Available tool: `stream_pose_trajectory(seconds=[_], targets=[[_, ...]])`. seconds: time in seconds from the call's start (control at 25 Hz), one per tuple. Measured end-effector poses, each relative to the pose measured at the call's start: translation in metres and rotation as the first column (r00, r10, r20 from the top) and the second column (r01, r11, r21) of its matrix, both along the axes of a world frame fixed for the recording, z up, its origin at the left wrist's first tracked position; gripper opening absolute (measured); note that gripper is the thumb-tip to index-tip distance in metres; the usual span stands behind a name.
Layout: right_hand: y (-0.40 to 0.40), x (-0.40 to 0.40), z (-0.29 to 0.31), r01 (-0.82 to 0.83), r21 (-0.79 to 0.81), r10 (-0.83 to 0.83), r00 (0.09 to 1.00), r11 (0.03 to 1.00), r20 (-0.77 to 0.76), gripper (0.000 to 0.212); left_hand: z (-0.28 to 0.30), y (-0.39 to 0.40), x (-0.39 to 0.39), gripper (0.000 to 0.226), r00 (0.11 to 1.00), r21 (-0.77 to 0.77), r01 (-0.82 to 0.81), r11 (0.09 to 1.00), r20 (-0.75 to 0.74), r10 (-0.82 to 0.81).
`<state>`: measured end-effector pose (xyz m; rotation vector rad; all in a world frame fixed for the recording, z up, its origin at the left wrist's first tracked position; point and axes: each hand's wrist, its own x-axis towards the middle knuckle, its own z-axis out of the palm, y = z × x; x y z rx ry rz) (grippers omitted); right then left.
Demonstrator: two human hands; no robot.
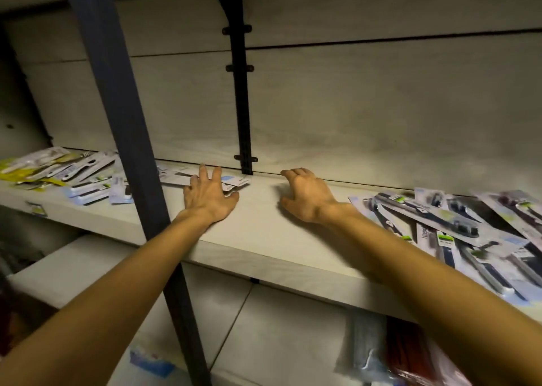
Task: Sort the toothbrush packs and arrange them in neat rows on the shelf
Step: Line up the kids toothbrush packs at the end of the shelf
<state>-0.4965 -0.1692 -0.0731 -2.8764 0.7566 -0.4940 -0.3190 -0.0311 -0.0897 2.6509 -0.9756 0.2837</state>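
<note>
Head view. Shelf (264,239): pale board with faint wood grain, matte, thick square front edge. Both bare forearms reach in over that edge.

Left hand (208,199): palm down, fingers straight and spread, fingertips resting on a flat white toothbrush pack (202,179) with a light blue corner patch. That pack lies at the back of the shelf against the rear panel, under and just beyond the fingertips. How many packs are stacked there cannot be told.

Right hand (306,196): well apart from the left, palm down on bare shelf board, fingers loosely curled, nothing in it.

Beyond the left hand's outer side, past a dark blue-grey square metal post (123,121), a loose spread of packs (88,180): flat card-and-blister, white and pale blue, several overlapping; count not readable. Farther out on the same side, yellow-backed packs (26,168), glossy, heaped.

To the outer side of the right hand, a jumbled pile of long packs (457,227): clear glossy blister over pale blue card, dark slender brush handles inside, lying crossed at many angles, some overhanging the front edge. Overlap prevents a count.

Between the hands, at the rear: one black bracket strip (242,92), upright, perforated, with three crossbars visible.

Below the shelf: a lower white board (73,262) and clear-wrapped goods (396,356), blurred
</note>
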Motion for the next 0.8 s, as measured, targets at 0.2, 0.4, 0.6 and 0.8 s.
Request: stream_pose_trajectory(seconds=[0.2,0.4,0.6,0.8], targets=[[0.009,0.065,-0.004,-0.084,0.037,0.084,0.996,0.996,0.001,0.067,-0.005,0.0,0.012,0.066,1.0,-0.042,0.004,0.999,-0.019,-0.005],[0.01,0.096,-0.011,-0.073,0.005,0.073,0.995,0.997,0.072,0.045,-0.007,-0.003,0.015,0.045,0.996,-0.121,0.058,0.991,0.068,-0.05],[-0.001,0.088,-0.013,-0.03,-0.125,0.044,0.993,0.992,0.112,0.027,-0.006,-0.005,0.014,0.041,0.99,-0.228,0.121,0.966,0.095,-0.101],[-0.022,0.046,-0.002,-0.004,0.113,-0.029,0.958,0.994,0.286,0.028,0.001,-0.001,0.003,0.022,0.963,-0.345,0.257,0.902,0.173,-0.208]])
